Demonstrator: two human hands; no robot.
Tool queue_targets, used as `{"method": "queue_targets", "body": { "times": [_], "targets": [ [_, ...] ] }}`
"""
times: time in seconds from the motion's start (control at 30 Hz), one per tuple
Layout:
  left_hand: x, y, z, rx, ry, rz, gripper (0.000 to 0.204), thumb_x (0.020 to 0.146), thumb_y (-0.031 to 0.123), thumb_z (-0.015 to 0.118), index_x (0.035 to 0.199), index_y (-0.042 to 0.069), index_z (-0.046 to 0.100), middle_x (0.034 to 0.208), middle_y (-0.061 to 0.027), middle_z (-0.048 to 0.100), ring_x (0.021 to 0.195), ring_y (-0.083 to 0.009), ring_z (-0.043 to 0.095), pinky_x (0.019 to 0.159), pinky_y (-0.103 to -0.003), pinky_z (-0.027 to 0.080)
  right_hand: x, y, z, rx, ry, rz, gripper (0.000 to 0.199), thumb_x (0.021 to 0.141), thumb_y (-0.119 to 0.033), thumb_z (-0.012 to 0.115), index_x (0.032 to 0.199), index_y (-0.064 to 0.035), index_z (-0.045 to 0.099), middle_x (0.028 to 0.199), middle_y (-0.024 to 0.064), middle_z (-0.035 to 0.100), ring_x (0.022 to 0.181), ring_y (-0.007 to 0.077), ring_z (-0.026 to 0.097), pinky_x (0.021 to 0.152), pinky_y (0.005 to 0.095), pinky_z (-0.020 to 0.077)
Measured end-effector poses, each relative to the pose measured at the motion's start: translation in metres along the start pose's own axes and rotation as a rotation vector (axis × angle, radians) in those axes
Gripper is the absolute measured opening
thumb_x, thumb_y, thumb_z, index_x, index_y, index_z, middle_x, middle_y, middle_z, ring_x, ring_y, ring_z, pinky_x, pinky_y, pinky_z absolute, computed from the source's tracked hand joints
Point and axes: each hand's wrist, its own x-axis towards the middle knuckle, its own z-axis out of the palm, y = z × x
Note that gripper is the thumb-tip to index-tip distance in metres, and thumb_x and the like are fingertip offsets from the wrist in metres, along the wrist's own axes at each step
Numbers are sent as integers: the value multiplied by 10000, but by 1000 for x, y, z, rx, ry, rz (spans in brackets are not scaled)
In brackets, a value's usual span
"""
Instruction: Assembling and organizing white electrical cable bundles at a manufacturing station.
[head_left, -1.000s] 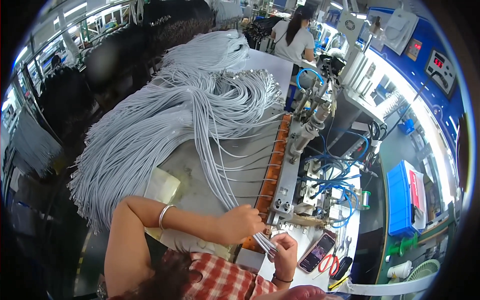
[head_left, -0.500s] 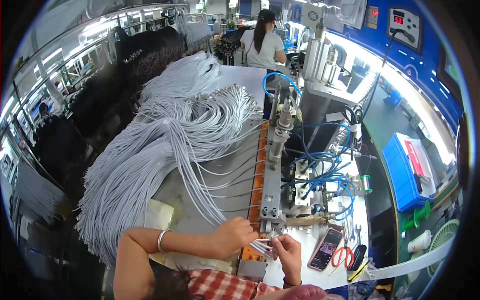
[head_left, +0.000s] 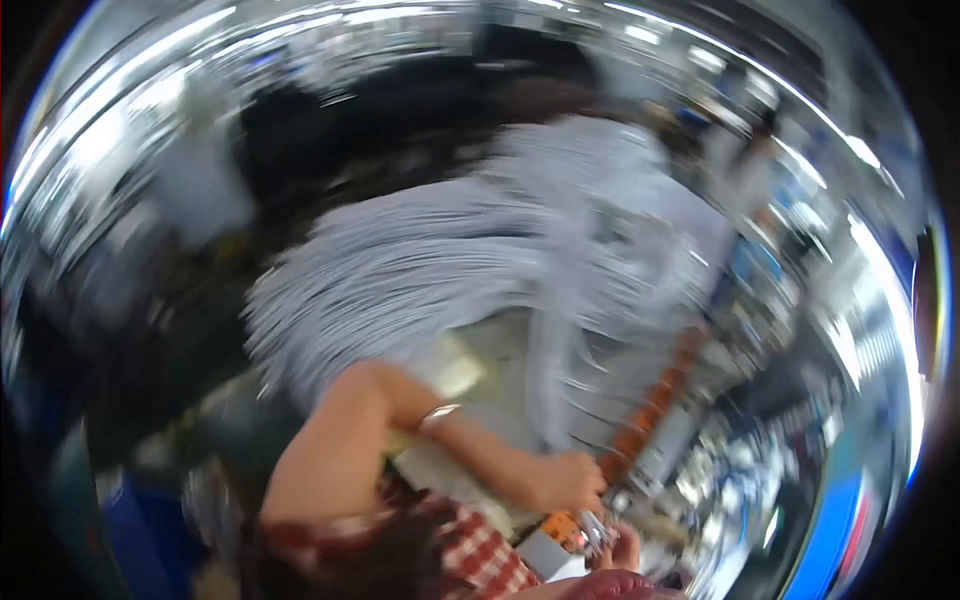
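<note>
Smeared by motion, the head view shows my left hand (head_left: 568,484) closed around a bundle of light grey cables (head_left: 550,390). The bundle runs down from a large pile of the same cables (head_left: 410,265) on the bench. Shiny cable ends (head_left: 594,534) stick out past my left hand toward my right hand (head_left: 624,548). My right hand is right beside these ends with its fingers bent; blur hides whether they grip any. An orange strip fixture (head_left: 640,430) stands just beyond my hands, with single cables leading to it.
Blurred metal parts and blue tubing (head_left: 735,490) lie right of the orange strip. A blue bin (head_left: 828,535) is at the lower right. Dark hanging bundles (head_left: 380,110) fill the back left. Another person (head_left: 735,165) is at the far right.
The whole view has swung left, so the bench and my hands now appear farther right and tilted. My left hand still holds the cable bundle, with my right hand still close to its ends.
</note>
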Motion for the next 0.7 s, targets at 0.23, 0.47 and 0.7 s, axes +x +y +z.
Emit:
{"method": "queue_targets", "body": {
  "times": [0.23, 0.47, 0.7],
  "targets": [
    [16, -19, 23, 8, 91, 144, 284, 659, 293, 574, 573, 23, 559, 577, -190, 551, 579, -365, 558, 526, -462, 421, 37, -76, 57, -130, -185, -12, 138, 802, -68, 598, 912, 14, 591, 802, 80, 601, 660, 129, 534, 543, 228, 437],
    [15, -28, 27, -130, 201, 229, 386, 736, 360, 471, 591, 15, 564, 592, -209, 558, 558, -392, 539, 508, -498, 392, 35, -133, 146, -166, -293, 0, 133, 801, -68, 595, 906, 13, 590, 793, 72, 591, 655, 121, 517, 543, 223, 423],
    [12, -22, 23, -106, 104, 164, 375, 750, 343, 474, 597, 10, 558, 605, -217, 558, 562, -397, 535, 516, -501, 391, 13, -174, 196, -110, -337, -40, 112, 801, -72, 581, 880, 6, 578, 753, 55, 565, 631, 105, 490, 527, 218, 399]
  ]
}}
